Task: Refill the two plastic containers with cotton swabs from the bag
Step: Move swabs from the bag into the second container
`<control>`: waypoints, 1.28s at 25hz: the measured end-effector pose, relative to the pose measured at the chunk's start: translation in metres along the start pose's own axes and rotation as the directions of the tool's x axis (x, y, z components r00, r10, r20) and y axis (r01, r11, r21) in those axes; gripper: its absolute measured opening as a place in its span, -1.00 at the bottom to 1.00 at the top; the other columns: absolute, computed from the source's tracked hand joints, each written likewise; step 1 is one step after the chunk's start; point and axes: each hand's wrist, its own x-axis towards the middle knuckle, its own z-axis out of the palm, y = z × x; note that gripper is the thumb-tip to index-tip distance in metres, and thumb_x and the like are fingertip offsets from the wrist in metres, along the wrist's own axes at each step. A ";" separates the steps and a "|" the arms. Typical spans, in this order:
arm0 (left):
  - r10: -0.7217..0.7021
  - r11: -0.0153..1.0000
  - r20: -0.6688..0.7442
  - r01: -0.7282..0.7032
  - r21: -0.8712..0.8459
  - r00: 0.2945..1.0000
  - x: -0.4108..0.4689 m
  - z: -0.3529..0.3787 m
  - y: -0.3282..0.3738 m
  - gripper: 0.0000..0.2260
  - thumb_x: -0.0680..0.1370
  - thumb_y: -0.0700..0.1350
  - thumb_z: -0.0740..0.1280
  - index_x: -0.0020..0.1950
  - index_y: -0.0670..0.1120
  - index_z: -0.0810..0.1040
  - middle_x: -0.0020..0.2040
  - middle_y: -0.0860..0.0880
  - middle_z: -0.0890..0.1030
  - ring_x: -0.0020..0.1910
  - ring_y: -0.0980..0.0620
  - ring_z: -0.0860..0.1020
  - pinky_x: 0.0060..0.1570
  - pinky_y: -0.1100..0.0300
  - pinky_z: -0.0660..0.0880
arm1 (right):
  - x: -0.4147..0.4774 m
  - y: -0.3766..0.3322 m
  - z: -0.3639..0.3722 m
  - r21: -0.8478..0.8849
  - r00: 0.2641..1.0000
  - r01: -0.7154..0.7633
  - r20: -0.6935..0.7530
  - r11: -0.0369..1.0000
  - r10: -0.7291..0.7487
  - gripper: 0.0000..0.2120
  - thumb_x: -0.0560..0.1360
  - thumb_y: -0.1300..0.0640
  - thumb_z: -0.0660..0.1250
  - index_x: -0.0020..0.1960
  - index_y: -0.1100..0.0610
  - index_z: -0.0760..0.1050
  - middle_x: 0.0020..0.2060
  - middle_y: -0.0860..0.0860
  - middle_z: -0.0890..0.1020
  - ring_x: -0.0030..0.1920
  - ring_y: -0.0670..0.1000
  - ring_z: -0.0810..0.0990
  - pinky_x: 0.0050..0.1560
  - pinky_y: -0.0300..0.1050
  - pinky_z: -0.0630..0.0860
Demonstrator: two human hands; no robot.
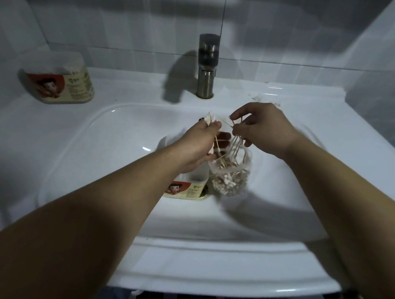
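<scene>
Over the bag [230, 182], cotton swabs [210, 119] in left hand [199, 145] and right hand [267, 129].

Two bare forearms [107, 199], uncovered down to the wrists; bare left grip [197, 147] and right grip [267, 128].

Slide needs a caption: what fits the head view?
Left hand and right hand hold cotton swabs above the open bag in the sink, beside one labelled container.
</scene>
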 end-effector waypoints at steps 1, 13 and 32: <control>-0.001 1.000 0.018 0.001 -0.002 1.000 0.000 0.000 0.000 -0.78 0.73 -0.02 0.15 0.34 -0.03 0.45 0.19 -0.02 0.66 0.19 -0.03 0.64 0.28 -0.08 0.51 | 0.001 0.001 0.002 0.011 1.000 0.000 0.000 1.000 0.000 -0.76 0.47 0.22 0.44 0.09 -0.02 0.62 -0.29 0.01 0.72 -0.40 0.00 0.68 -0.21 0.05 0.66; -0.004 0.999 0.168 -0.004 0.047 0.986 -0.006 0.006 -0.003 -0.80 0.74 -0.11 0.15 0.30 -0.12 0.47 -0.08 -0.12 0.64 -0.21 0.02 0.61 -0.01 -0.05 0.57 | 0.001 -0.001 0.011 0.332 0.994 -0.089 0.097 0.939 0.060 -0.82 0.50 0.37 0.41 0.07 0.22 0.59 -0.26 0.19 0.60 -0.29 0.16 0.61 -0.24 0.04 0.65; 0.011 0.998 0.008 -0.012 0.055 1.000 0.004 0.005 -0.003 -0.86 0.68 0.01 0.24 0.12 -0.04 0.47 -0.21 0.00 0.46 -0.30 0.08 0.41 -0.34 0.18 0.36 | 0.006 0.002 0.006 0.416 0.997 -0.051 -0.037 0.908 0.073 -0.81 0.44 0.37 0.49 0.03 0.23 0.64 -0.29 0.15 0.66 -0.31 0.05 0.61 -0.18 -0.11 0.62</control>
